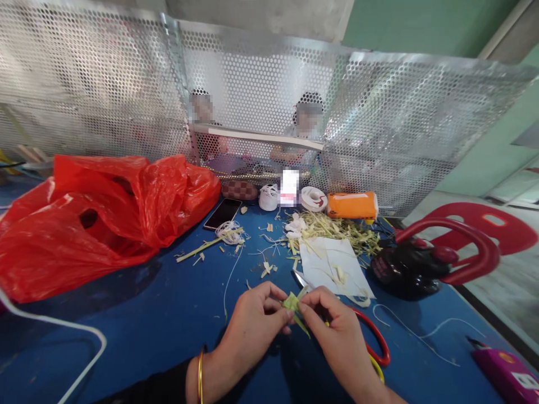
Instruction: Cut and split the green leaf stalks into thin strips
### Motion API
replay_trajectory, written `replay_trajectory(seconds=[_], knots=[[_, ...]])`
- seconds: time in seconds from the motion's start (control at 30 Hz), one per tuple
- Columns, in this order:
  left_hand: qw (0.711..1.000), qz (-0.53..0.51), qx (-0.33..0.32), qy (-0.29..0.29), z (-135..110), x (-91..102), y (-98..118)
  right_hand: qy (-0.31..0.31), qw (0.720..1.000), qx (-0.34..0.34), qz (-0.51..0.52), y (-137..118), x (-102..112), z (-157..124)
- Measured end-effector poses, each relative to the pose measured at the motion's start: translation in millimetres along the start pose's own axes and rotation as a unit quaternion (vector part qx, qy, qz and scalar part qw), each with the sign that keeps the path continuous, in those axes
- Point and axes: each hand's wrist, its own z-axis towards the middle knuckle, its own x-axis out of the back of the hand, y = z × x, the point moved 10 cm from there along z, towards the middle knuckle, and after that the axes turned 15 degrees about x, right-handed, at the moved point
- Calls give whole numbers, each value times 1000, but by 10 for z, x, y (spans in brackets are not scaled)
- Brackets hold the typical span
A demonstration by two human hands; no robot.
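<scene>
A small woven piece of pale green leaf strips [291, 302] is held between my two hands, above the blue table [168, 331]. My left hand [256, 317] pinches its left side between thumb and fingers. On its right side, the thumb and fingers of my right hand [334, 325] are closed on a strip, and a loose end hangs below. Scissors with red and yellow handles [381, 342] lie partly hidden under my right hand, the blade tip showing beyond it. Just past my hands is a sheet of white paper [320, 258] with leaf scraps on it.
A red plastic bag [105, 219] fills the left. Further back lie a phone [224, 214], white string [229, 232], a heap of dry strips [345, 233] and an orange packet [352, 206]. A black kettle [412, 269] stands right. Two people sit behind the perforated metal screen [252, 78].
</scene>
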Motion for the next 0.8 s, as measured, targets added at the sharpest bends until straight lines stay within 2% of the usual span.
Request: replay_trajectory(seconds=[0.33, 0.63, 0.8], knots=[[1000, 15, -5, 1, -25, -18, 23, 4, 1000, 15, -20, -25, 20, 5], [999, 32, -15, 2, -63, -31, 53, 5, 996, 68, -56, -142, 39, -1], [999, 28, -15, -3, -52, -41, 30, 12, 996, 44, -76, -88, 51, -27]])
